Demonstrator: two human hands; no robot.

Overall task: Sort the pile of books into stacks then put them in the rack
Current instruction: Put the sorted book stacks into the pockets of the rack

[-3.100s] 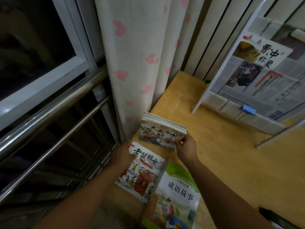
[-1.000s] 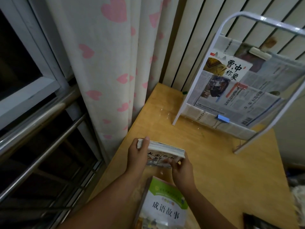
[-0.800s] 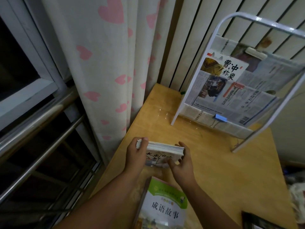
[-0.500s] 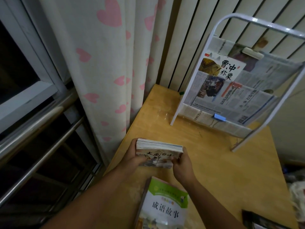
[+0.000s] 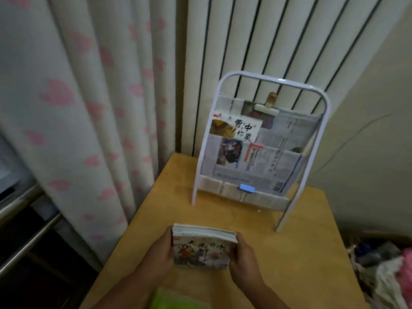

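Gripping the stack (image 5: 201,248) at both ends, the left hand (image 5: 159,256) and right hand (image 5: 244,262) have fingers (image 5: 239,240) curled round it. Thin books could be fanned out and spilled between the fingers if squeezed unevenly before the rack (image 5: 321,139) beyond is reached.

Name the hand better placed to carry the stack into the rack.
Right, marginally. Both hands grip the stack of books, the left hand and the right hand, but the rack stands ahead toward the right.

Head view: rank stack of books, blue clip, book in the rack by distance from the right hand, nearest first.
1. Stack of books: gripped by the right hand at its right edge, left hand opposite.
2. Blue clip: on the white rack's lower edge, beyond the stack.
3. Book in the rack: upper left pocket, farthest.
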